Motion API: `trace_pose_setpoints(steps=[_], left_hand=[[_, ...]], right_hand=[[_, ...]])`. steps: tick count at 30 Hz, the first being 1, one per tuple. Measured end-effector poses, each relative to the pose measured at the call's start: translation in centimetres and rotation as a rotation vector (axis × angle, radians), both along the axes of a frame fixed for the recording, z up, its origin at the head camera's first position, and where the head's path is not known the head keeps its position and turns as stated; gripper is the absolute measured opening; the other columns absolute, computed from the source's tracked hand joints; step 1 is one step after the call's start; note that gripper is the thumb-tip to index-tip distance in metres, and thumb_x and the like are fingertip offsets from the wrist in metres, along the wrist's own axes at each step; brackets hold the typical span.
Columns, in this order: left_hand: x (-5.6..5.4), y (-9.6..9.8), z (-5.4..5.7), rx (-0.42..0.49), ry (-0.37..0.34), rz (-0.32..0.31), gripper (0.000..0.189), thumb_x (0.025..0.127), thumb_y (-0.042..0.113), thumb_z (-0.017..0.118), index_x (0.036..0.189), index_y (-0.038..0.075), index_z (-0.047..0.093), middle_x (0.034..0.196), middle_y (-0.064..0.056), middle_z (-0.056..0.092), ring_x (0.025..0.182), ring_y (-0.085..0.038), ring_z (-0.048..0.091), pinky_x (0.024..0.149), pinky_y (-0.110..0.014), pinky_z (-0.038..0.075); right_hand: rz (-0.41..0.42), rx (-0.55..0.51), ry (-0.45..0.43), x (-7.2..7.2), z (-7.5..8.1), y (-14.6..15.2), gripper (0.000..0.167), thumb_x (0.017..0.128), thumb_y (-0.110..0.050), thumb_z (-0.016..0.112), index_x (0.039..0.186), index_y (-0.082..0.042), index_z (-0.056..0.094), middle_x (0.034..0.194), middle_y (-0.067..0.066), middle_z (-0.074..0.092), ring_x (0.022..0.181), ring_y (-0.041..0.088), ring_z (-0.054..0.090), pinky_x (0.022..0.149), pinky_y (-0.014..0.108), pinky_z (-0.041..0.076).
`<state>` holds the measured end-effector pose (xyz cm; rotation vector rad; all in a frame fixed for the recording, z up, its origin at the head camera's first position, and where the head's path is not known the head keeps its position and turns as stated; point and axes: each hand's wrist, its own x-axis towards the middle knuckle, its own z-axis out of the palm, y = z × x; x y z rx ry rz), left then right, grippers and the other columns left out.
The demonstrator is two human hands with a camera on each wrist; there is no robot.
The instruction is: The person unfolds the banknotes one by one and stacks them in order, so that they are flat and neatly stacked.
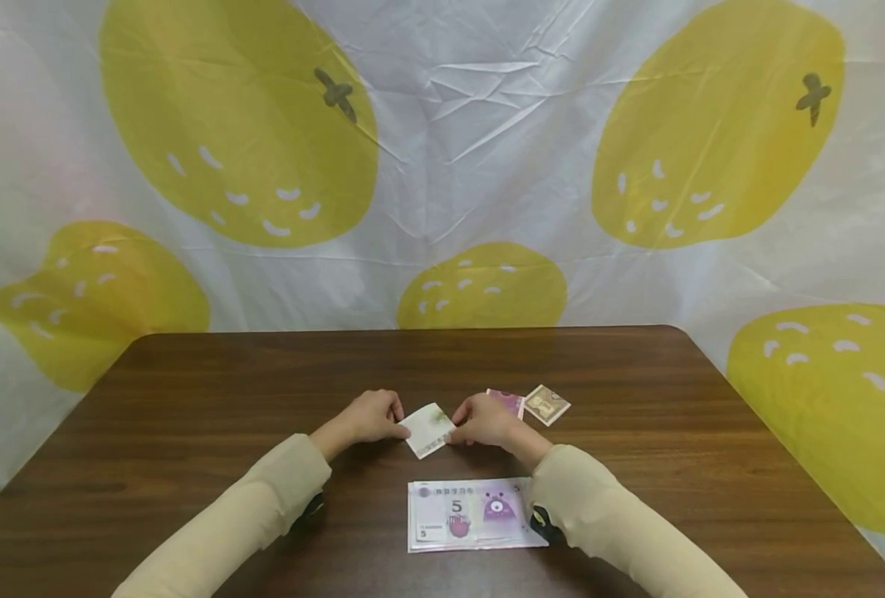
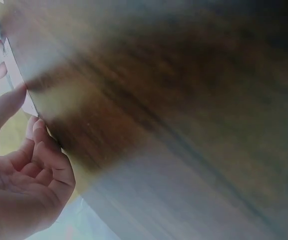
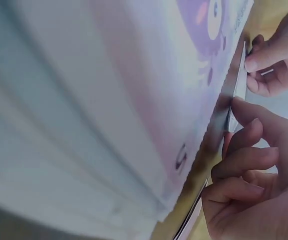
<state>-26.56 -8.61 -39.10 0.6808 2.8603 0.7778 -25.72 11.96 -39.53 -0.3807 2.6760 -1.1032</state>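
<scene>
Both hands hold a small whitish folded piece of paper (image 1: 427, 429) by its opposite sides, above the middle of the table. It has a greenish print at one corner and fine print along the near edge. My left hand (image 1: 370, 417) pinches its left side between thumb and fingers. On the other side my right hand (image 1: 487, 422) pinches the right edge. Both wrist views show the paper nearly edge-on. Just beyond the right hand lie a purple folded paper (image 1: 510, 402), partly covered by that hand, and a brown-and-cream square paper (image 1: 547, 404).
Nearer the front, a stack of purple-and-white play banknotes (image 1: 472, 531) marked 5 lies flat, its right end partly under the right sleeve (image 1: 599, 507). Everything rests on a dark brown wooden table (image 1: 226, 390). Behind hangs a white curtain (image 1: 480, 166) with yellow fruit prints.
</scene>
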Motion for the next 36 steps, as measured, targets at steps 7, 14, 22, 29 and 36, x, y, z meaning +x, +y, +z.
trace_pose_setpoints(steps=[7,14,22,29,36], left_hand=[[0.0,-0.1,0.0,0.013,0.0,-0.012,0.025,0.068,0.019,0.075,0.074,0.005,0.055,0.06,0.003,0.046,0.056,-0.008,0.043,0.054,-0.023,0.036],[0.0,-0.2,-0.2,0.053,0.014,-0.03,0.026,0.068,0.018,0.075,0.078,0.005,0.054,0.063,0.002,0.047,0.057,-0.009,0.043,0.055,-0.023,0.036],[-0.6,0.2,0.4,0.231,0.188,-0.11,0.019,0.075,0.013,0.069,0.09,0.005,0.061,0.072,-0.001,0.05,0.068,-0.016,0.047,0.061,-0.028,0.038],[-0.5,1.1,2.2,0.343,0.177,-0.139,0.008,0.082,0.015,0.063,0.081,0.008,0.063,0.074,0.004,0.057,0.068,-0.011,0.049,0.063,-0.028,0.041],[0.1,1.3,3.0,0.371,0.012,-0.187,0.006,0.082,0.009,0.06,0.078,0.006,0.059,0.064,-0.003,0.056,0.054,-0.019,0.051,0.05,-0.026,0.042]], right_hand=[[0.008,-0.022,-0.004,0.1,-0.2,0.1,0.017,0.068,-0.009,0.073,0.07,-0.003,0.057,0.055,-0.001,0.05,0.051,0.009,0.046,0.048,0.022,0.036],[0.079,-0.117,-0.075,0.2,0.1,0.7,0.014,0.074,-0.008,0.067,0.072,-0.002,0.054,0.053,0.0,0.046,0.048,0.009,0.042,0.042,0.02,0.031],[0.09,-0.139,-0.143,-0.3,1.3,1.5,0.01,0.075,-0.01,0.065,0.076,-0.003,0.057,0.054,0.0,0.048,0.045,0.008,0.04,0.039,0.02,0.03],[0.156,-0.224,-0.162,-0.2,2.3,2.4,0.007,0.076,-0.006,0.061,0.079,0.0,0.057,0.054,0.0,0.047,0.045,0.008,0.039,0.039,0.02,0.028],[0.192,-0.274,-0.136,0.2,2.9,3.3,0.011,0.079,-0.009,0.061,0.082,0.001,0.057,0.053,-0.001,0.044,0.044,0.008,0.036,0.038,0.021,0.027]])
